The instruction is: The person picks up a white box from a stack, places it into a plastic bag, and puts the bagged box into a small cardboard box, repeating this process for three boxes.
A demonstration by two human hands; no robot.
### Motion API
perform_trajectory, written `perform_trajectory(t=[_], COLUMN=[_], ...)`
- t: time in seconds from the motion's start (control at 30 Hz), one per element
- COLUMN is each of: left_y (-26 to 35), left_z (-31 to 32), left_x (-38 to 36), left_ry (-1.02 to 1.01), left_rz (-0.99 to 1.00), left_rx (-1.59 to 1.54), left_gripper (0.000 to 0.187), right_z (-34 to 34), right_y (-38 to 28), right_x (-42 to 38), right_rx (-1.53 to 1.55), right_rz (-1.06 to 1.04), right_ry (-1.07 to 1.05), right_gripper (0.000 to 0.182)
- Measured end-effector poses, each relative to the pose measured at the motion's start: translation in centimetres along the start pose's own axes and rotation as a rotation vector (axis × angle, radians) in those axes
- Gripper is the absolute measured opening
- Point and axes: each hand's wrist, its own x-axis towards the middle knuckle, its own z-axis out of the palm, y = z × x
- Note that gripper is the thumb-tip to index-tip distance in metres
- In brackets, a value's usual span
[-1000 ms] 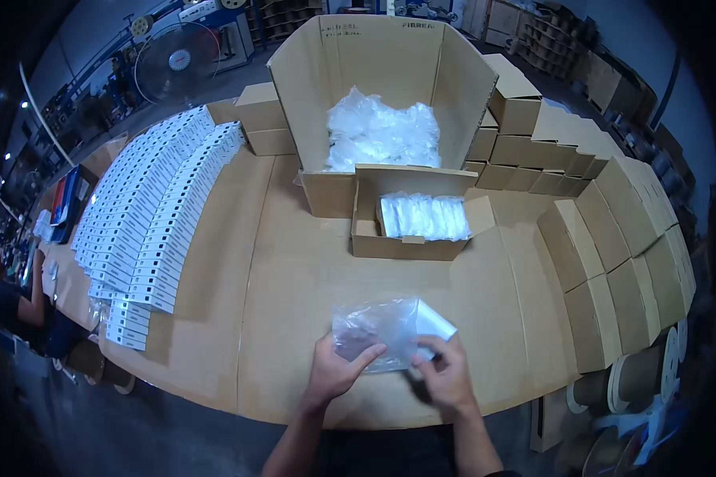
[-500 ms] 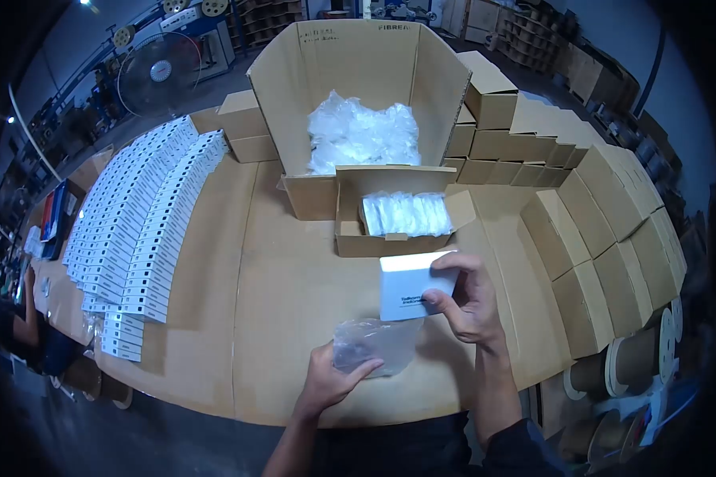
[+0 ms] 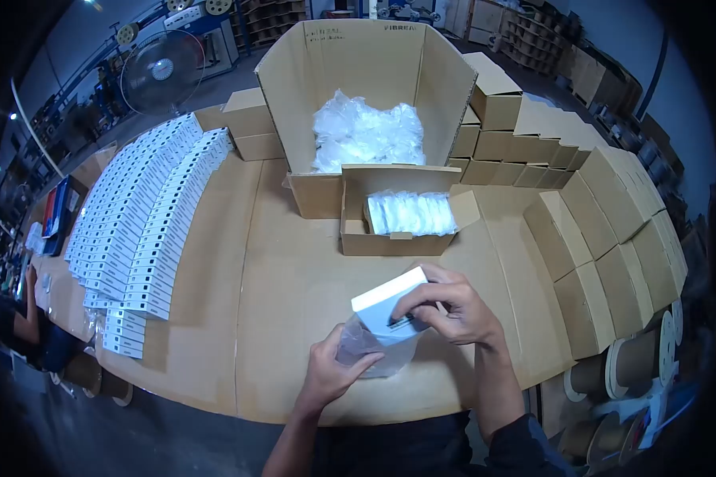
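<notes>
A small white box (image 3: pixel 382 306) with dark print is gripped by my right hand (image 3: pixel 452 308), fingers over its face and edge. The box is tilted, and its lower corner overlaps the mouth of a clear plastic bag (image 3: pixel 390 359). Closed on the bag's left side is my left hand (image 3: pixel 332 370), thumb across the front. Just beyond the hands stands an open cardboard carton (image 3: pixel 390 245) with a row of bagged white packs (image 3: pixel 411 215) inside.
A large open carton (image 3: pixel 358 60) of clear plastic bags (image 3: pixel 366 131) stands behind. Stacked white boxes (image 3: pixel 147 215) fill the table's left side. Closed brown cartons (image 3: pixel 605 262) line the right and back right. A person (image 3: pixel 20 318) is at the far left.
My right hand has brought the white box left and down to the bag's mouth, tilting it. The left hand still holds the bag in nearly the same place.
</notes>
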Motion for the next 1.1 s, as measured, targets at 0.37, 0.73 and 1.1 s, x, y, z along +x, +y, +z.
perform_trajectory(t=[0.37, 0.73, 1.1], left_y=[-1.1, -5.2, -2.6], left_z=[0.0, 1.8, 0.9], left_x=[0.2, -0.7, 0.6], left_ry=[0.049, 0.258, 0.171], left_rz=[-0.089, -0.150, 0.062], left_rx=[-0.370, -0.673, -0.385], left_gripper=[0.053, 0.044, 0.056], right_z=[3.4, 7.6, 9.1], right_y=[1.7, 6.0, 5.3], right_x=[0.0, -5.2, -5.6], right_rx=[0.184, 0.664, 0.638], right_rz=[0.224, 0.463, 0.317], right_ry=[0.033, 0.441, 0.584], right_gripper=[0.037, 0.026, 0.018])
